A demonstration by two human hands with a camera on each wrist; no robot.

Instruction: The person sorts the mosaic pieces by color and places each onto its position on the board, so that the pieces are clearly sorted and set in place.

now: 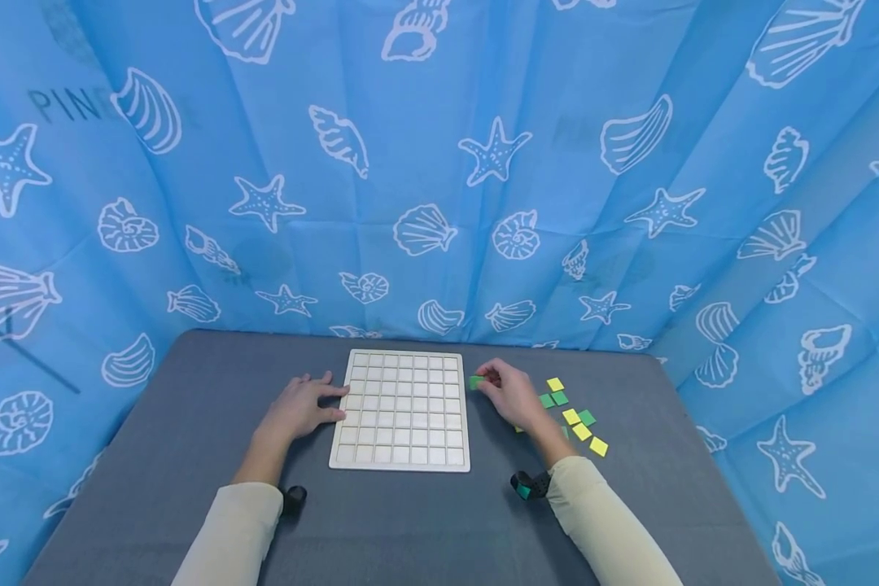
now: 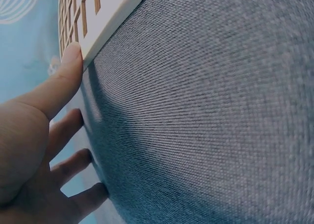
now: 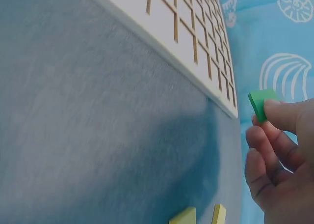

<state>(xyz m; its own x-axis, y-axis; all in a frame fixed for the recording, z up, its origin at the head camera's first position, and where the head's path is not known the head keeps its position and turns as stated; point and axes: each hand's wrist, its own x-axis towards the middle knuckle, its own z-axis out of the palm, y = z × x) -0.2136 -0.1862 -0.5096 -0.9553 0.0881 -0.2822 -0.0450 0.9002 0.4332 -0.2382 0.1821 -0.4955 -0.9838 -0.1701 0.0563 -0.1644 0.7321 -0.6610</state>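
A pale square grid board (image 1: 401, 469) lies on the grey table, its cells bare. My left hand (image 1: 299, 406) rests at the board's left edge with fingers spread; in the left wrist view the thumb (image 2: 68, 69) touches the rim. Between thumb and fingers my right hand (image 1: 511, 394) pinches a green square tile (image 1: 475, 382), just off the board's right edge. The right wrist view shows that green tile (image 3: 260, 103) held above the table. Loose yellow tiles (image 1: 582, 432) and green tiles (image 1: 560, 398) lie right of the right hand, some partly hidden by the forearm.
Grey cloth covers the table (image 1: 381, 529). A blue curtain (image 1: 439, 163) with white shell prints hangs behind and along both sides. Each wrist wears a dark strap, such as the one on the right wrist (image 1: 531, 485).
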